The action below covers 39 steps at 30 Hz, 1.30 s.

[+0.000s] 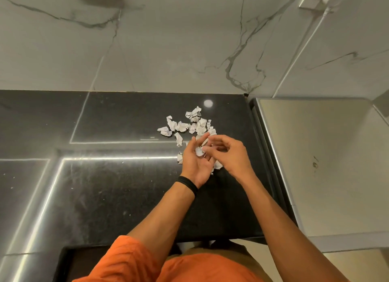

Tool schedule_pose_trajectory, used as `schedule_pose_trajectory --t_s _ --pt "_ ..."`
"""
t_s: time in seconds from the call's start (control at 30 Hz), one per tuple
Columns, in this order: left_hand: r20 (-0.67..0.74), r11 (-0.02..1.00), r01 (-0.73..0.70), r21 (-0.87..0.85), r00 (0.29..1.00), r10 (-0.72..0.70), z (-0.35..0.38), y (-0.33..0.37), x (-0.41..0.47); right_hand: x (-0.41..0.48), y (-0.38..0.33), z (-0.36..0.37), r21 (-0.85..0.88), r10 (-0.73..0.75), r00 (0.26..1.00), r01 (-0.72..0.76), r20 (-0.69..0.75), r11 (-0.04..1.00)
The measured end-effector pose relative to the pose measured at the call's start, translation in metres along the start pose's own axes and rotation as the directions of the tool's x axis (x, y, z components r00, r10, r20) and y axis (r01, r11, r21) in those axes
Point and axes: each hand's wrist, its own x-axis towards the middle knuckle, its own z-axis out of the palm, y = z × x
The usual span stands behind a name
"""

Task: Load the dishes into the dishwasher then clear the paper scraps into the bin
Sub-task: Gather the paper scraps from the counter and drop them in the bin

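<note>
Several crumpled white paper scraps (189, 125) lie scattered on the black countertop (117, 193), right of its middle. My left hand (194, 161) is held palm up over the near scraps, fingers loosely spread, with one small scrap (199, 151) lying in the palm. My right hand (227, 153) hovers beside it, its fingertips pinching at that scrap over the left palm. A few more scraps show under and beside both hands. No dishes, dishwasher or bin are in view.
A grey steel appliance top (315, 155) adjoins the counter on the right. A marbled wall (168, 39) rises behind. Glossy dark panels with bright reflections (52, 176) fill the left. The counter's front edge (221, 239) is near my body.
</note>
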Motion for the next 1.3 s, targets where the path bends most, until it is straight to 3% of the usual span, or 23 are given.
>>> schedule_pose_trajectory --t_s 0.1,0.17,0.23,0.3,0.37,0.5,0.63,0.8,0.9,1.0,1.1,1.2,1.3 --pt "0.006 0.995 0.015 -0.100 1.000 -0.015 -0.006 0.007 -0.001 -0.004 0.005 -0.004 -0.047 -0.083 0.984 0.076 -0.158 0.996" --pt "-0.005 0.991 0.012 -0.130 1.000 -0.013 -0.011 0.013 -0.001 -0.007 0.019 -0.010 -0.174 -0.062 0.976 0.026 -0.207 0.984" --pt "-0.031 0.992 -0.002 -0.126 1.000 -0.002 -0.017 0.019 0.001 -0.010 0.038 -0.011 -0.370 0.043 0.995 -0.072 -0.086 0.926" --pt "-0.048 0.994 -0.011 -0.111 0.999 0.005 -0.023 0.024 0.002 -0.015 0.054 -0.007 -0.560 0.120 0.991 -0.067 0.059 0.826" --pt "-0.057 0.996 -0.013 -0.091 0.998 0.008 -0.026 0.028 0.002 -0.020 0.062 0.000 -0.629 0.102 0.992 -0.033 0.074 0.777" --pt "-0.057 0.999 -0.002 -0.049 0.998 0.000 -0.032 0.032 0.000 -0.026 0.062 -0.001 -0.583 0.069 0.997 -0.084 -0.047 0.808" --pt "-0.069 1.000 0.004 -0.025 0.998 -0.006 -0.033 0.032 0.003 -0.019 0.037 -0.009 -0.331 0.033 0.977 -0.103 -0.212 0.938" --pt "-0.059 0.999 0.054 0.004 0.997 -0.053 -0.029 0.019 0.003 -0.003 -0.007 0.016 -0.173 -0.077 0.997 0.071 -0.030 0.982" --pt "-0.037 0.993 0.057 -0.103 0.997 -0.061 -0.032 0.019 0.002 0.005 -0.012 0.024 -0.124 -0.108 0.992 0.100 -0.059 0.987" --pt "-0.031 0.986 0.042 -0.164 0.998 -0.047 -0.038 0.029 0.002 0.012 0.002 0.017 -0.226 -0.097 0.988 0.069 -0.118 0.972" --pt "-0.058 0.985 0.001 -0.172 0.998 -0.011 -0.045 0.042 0.003 0.014 0.019 0.017 -0.469 0.008 1.000 0.005 0.026 0.883" --pt "-0.081 0.988 -0.034 -0.148 0.996 0.022 -0.051 0.053 0.003 0.011 0.034 0.030 -0.719 0.029 0.979 0.127 0.200 0.684" --pt "-0.093 0.989 -0.059 -0.136 0.995 0.047 -0.055 0.059 0.003 0.006 0.041 0.036 -0.738 -0.075 0.980 0.187 0.183 0.648"
